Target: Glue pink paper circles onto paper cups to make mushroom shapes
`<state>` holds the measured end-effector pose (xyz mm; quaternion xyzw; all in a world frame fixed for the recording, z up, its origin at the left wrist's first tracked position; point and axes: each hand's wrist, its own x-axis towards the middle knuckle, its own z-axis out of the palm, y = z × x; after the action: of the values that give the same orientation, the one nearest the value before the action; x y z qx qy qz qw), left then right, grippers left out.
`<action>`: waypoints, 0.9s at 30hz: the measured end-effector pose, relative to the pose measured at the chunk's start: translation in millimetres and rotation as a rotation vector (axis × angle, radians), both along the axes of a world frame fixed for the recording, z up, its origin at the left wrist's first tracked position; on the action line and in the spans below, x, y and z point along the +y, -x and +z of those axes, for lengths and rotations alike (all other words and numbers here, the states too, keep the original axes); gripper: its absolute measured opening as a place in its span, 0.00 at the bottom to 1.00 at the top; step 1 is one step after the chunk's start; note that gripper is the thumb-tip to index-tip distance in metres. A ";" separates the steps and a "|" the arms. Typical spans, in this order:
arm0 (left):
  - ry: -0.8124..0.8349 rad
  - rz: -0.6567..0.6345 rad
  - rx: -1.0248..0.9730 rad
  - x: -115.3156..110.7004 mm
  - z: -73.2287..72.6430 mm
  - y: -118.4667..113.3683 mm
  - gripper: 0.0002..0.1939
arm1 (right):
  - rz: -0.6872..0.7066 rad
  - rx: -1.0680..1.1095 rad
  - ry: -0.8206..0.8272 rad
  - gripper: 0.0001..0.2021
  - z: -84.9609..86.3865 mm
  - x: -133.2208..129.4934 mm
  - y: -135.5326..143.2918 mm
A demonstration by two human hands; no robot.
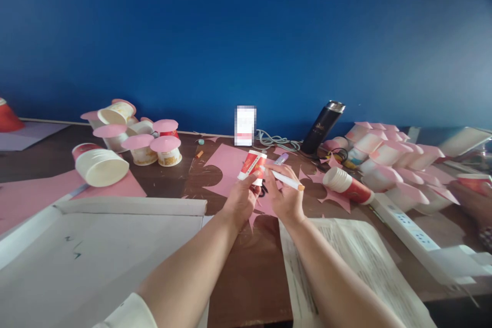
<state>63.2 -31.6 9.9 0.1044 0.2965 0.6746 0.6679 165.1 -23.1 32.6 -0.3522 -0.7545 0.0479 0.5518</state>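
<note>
Near the middle of the table, my left hand (243, 196) is closed round a red and white paper cup (253, 165). My right hand (284, 196) grips a white marker (285, 180) with an orange end, which points to the right; its other end lies close to the cup. Whether the marker touches the cup cannot be made out. Beneath both hands lies a cut pink paper sheet (225, 166). A purple marker (282, 158) rests just behind my right hand.
Pink-topped cups (166, 151) stand at left, more (388, 164) at right. Stacked cups (102, 166) lie left, others (346, 184) right. A black flask (322, 127) leans by a blue wall. A white box (126, 256), a power strip (407, 228) and another person's hand (471, 200) flank the work.
</note>
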 end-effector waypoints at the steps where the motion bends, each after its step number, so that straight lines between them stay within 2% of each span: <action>1: -0.001 0.003 0.001 0.1 -0.2 0.1 0.11 | -0.002 0.002 -0.001 0.07 0.3 -0.1 -0.3; 9: -0.052 -0.026 -0.011 1.3 -4.4 -0.5 0.10 | 0.038 -0.041 0.053 0.06 -2.3 -0.8 3.5; 18: -0.031 -0.020 -0.016 0.6 -2.6 -0.6 0.10 | -0.011 -0.054 0.062 0.07 -2.3 0.2 2.8; 23: 0.014 0.002 -0.073 -0.5 1.7 0.3 0.11 | -0.096 0.018 0.034 0.08 -2.6 1.6 -1.1; 27: 0.027 -0.014 -0.096 -1.0 4.4 0.4 0.09 | -0.088 0.017 0.033 0.07 -2.8 2.4 -1.5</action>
<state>62.8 -32.5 14.2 0.0649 0.2723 0.6701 0.6875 166.6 -20.7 29.8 -0.3936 -0.7327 0.0389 0.5539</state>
